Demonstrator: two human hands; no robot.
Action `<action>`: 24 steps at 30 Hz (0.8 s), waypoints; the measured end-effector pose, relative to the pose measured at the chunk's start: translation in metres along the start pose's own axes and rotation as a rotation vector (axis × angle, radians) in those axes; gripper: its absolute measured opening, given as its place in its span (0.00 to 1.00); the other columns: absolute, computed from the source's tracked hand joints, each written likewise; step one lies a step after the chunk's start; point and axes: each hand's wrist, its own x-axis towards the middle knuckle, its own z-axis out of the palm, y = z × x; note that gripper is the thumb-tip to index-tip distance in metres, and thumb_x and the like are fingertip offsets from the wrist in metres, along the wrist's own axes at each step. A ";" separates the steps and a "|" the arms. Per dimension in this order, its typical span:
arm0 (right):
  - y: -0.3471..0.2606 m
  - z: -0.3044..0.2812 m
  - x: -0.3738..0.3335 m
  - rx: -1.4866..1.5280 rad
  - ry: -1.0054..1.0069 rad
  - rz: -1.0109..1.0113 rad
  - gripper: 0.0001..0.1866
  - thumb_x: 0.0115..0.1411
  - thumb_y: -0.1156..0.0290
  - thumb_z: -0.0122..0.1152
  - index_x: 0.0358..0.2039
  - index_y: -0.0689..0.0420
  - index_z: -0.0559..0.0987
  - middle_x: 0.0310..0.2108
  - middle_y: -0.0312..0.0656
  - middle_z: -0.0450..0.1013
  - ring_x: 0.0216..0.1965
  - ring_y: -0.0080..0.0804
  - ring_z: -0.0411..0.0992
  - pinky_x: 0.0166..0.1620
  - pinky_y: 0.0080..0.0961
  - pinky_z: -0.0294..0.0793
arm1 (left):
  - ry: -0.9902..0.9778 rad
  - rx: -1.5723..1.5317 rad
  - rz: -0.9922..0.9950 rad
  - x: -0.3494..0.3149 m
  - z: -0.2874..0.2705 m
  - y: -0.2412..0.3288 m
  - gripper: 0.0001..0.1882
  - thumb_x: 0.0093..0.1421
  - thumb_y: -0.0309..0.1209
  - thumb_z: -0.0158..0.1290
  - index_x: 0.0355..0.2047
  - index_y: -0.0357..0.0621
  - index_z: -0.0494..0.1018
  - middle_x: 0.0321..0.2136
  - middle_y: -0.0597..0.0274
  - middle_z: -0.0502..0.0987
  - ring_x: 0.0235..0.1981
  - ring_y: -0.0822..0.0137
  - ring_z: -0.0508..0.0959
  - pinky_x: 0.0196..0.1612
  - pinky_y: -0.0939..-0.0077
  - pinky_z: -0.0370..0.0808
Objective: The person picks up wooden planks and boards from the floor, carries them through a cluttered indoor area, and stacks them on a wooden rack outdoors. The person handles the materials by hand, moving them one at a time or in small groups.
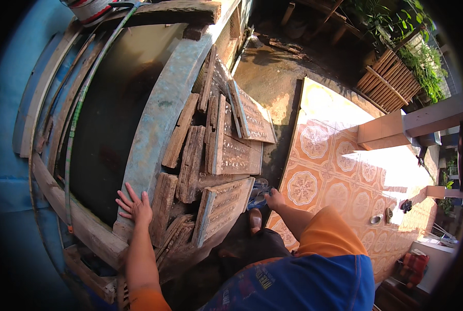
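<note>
Wooden planks (218, 155) between hands, left hand (134, 206) flat open, right hand (274, 199) seemingly gripping nothing

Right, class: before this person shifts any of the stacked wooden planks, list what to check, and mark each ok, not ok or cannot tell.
1. Left hand flat on the blue rim: ok.
2. Right hand free of load: cannot tell.
3. Wooden planks stacked evenly: not ok, tilted and overlapping.
4. Green hose clear of the planks: ok.
5. Footing on the tiled floor: cannot tell.
</note>
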 end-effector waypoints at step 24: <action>0.091 0.122 -0.304 -0.410 -0.288 -0.318 0.26 0.60 0.47 0.60 0.52 0.51 0.80 0.39 0.49 0.80 0.40 0.45 0.79 0.47 0.38 0.77 | -0.537 -1.127 0.115 -0.383 0.308 -0.431 0.31 0.64 0.37 0.56 0.65 0.41 0.63 0.60 0.40 0.68 0.59 0.54 0.72 0.58 0.63 0.70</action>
